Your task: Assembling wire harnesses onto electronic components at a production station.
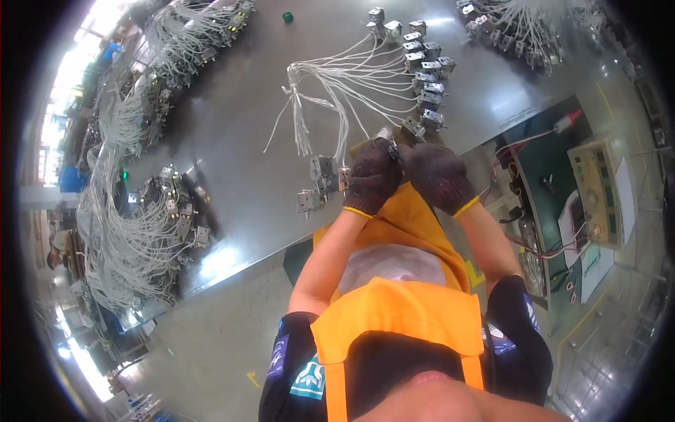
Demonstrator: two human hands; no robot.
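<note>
Both my hands wear dark knit gloves with yellow cuffs and meet at the near edge of the metal table. My left hand [374,176] is closed around a small metal box-shaped part [385,136], whose top shows above the fingers. Close beside it, my right hand [437,174] has its fingers curled in; what they grip is hidden. Just beyond the hands, a row of similar metal parts [430,88] trails thin whitish leads [351,74] to a gathered bundle on the left. A few more metal parts [322,174] lie left of my left hand.
Large heaps of leads with metal parts [133,211] line the table's left side, and another heap [524,28] sits far right. To the right stand a beige instrument with dials [594,186], a red-tipped probe [566,122], cables and scissors [571,287]. A green cap [287,17] lies at the back.
</note>
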